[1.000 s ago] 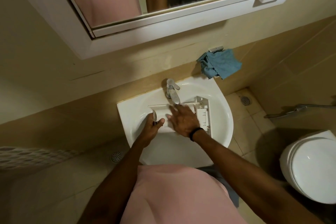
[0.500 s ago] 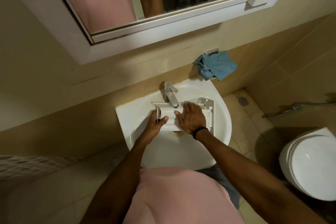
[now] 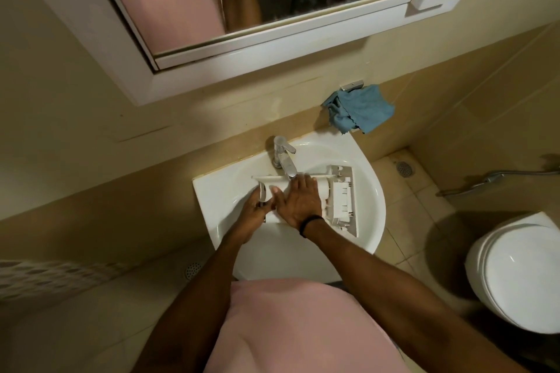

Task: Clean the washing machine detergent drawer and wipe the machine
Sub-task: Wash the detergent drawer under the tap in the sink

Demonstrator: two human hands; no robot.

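Observation:
The white detergent drawer [image 3: 341, 197] lies across the white sink basin [image 3: 371, 206], under the chrome tap [image 3: 285, 159], its front panel at the right. My left hand [image 3: 253, 215] grips the drawer's left end. My right hand [image 3: 298, 201] lies flat on the drawer's middle, fingers spread, a black band on the wrist. A blue cloth [image 3: 360, 109] hangs from a wall hook above the sink's right corner. The washing machine is not in view.
A mirror cabinet [image 3: 272, 48] juts out above the sink. A white toilet [image 3: 515, 275] stands at the right, with a spray hose [image 3: 497, 177] on the wall behind it. Floor drains show at left [image 3: 194, 270] and right [image 3: 404, 167].
My right hand has slid left along the drawer toward my left hand. The camera has tilted slightly, and the drawer has shifted a little in the basin.

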